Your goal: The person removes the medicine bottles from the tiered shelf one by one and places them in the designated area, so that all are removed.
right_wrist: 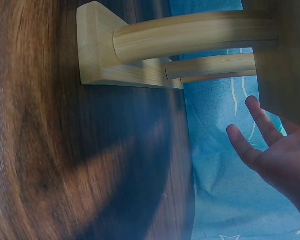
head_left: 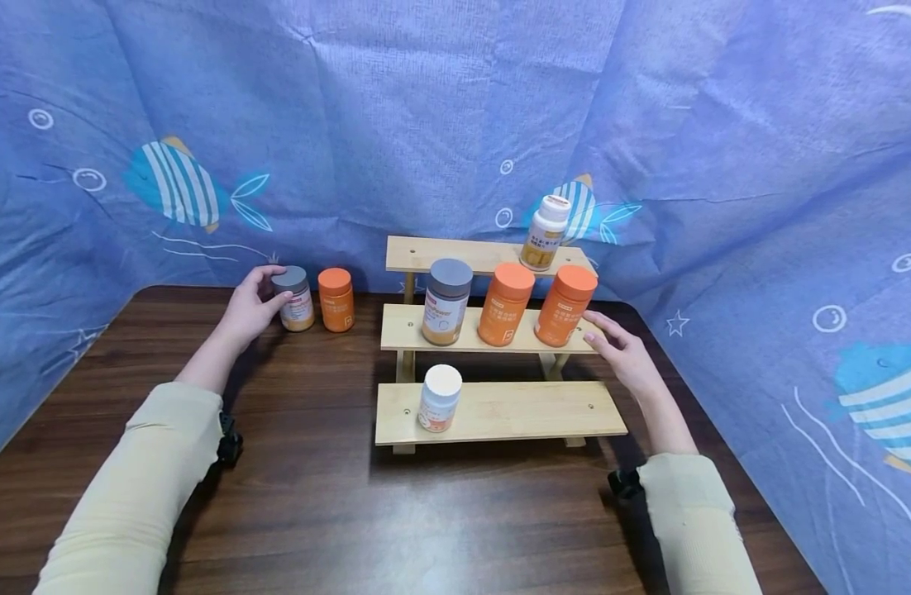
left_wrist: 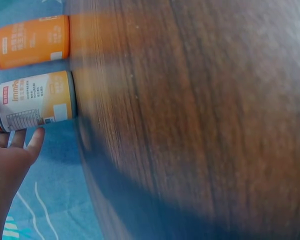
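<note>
At the back left of the table, my left hand (head_left: 250, 312) holds a grey-lidded supplement bottle (head_left: 298, 307), thumb in front and fingers on the far side. The left wrist view shows the bottle's white and yellow label (left_wrist: 35, 100), its base at the tabletop. Close beside it stands an orange bottle (head_left: 337, 306). My right hand (head_left: 628, 351) is at the right end of the rack's middle shelf (head_left: 461, 341), its relaxed fingers close to another orange bottle (head_left: 564, 310). In the right wrist view two fingers (right_wrist: 244, 147) extend below the shelf board, holding nothing.
The three-step wooden rack also bears a large grey-lidded bottle (head_left: 445, 304) and an orange bottle (head_left: 505, 307) on its middle shelf. A white-capped bottle (head_left: 546, 235) stands on top, and a small white bottle (head_left: 440, 399) on the bottom shelf. A blue fish-print cloth (head_left: 426, 124) hangs behind.
</note>
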A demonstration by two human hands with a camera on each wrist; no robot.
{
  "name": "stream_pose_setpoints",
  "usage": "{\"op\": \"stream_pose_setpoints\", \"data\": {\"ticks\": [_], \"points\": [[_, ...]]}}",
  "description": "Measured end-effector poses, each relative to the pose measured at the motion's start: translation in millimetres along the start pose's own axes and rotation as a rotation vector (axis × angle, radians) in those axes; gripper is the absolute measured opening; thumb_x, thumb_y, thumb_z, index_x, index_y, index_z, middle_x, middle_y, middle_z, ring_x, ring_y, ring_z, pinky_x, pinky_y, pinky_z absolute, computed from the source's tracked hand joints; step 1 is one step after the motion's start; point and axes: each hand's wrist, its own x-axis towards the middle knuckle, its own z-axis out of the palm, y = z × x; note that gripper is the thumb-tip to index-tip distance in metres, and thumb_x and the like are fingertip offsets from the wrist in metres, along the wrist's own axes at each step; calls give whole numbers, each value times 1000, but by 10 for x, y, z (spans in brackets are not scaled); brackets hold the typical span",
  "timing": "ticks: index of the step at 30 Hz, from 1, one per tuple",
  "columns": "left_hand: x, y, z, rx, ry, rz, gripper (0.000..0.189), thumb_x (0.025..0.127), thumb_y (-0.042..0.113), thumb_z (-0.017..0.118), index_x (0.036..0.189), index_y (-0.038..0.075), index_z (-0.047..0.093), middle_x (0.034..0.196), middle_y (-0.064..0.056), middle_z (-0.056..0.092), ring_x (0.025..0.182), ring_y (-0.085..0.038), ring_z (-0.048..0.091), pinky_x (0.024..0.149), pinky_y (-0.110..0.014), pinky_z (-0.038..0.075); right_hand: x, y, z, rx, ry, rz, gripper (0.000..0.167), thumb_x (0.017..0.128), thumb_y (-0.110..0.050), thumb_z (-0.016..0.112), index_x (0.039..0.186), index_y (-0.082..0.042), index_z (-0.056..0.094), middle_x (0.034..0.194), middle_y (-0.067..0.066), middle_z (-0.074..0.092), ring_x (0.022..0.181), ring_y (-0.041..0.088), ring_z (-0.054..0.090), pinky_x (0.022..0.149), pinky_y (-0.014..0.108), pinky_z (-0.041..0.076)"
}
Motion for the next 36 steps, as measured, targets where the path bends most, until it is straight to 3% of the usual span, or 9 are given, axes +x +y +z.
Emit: {"op": "stream_pose_setpoints", "data": {"ticks": [7,16,22,36], "points": [[-24,59,-38,-6,-9,-3,50,96,17,55,139,-1,36,138,-29,39,129,-44,37,105,-57,30,0,-5,-2,-19,3,-1,52,95,-26,57,141,-4,43,149,15,35,138,31,29,90,11,34],[-105,191,-146,25,12,17,52,94,17,58,138,-1,37,138,-27,42,128,-40,39,101,-54,34,-3,-9,2,11,4,1,52,95,-24,57,140,-3,43,148,16,36,137,30,30,87,7,36],[-131,357,-232,66,-4,11,57,94,23,59,140,1,36,142,-25,37,132,-41,33,101,-59,31,-4,-4,7,9,-3,19,53,95,-27,57,141,-5,42,149,14,35,138,29,29,86,8,36],[-116,835,-257,125,-59,49,59,94,30,57,143,5,34,143,-24,38,131,-43,33,103,-60,29,1,2,1,31,0,13,53,96,-26,56,141,-3,42,149,15,35,135,28,32,84,7,39]]}}
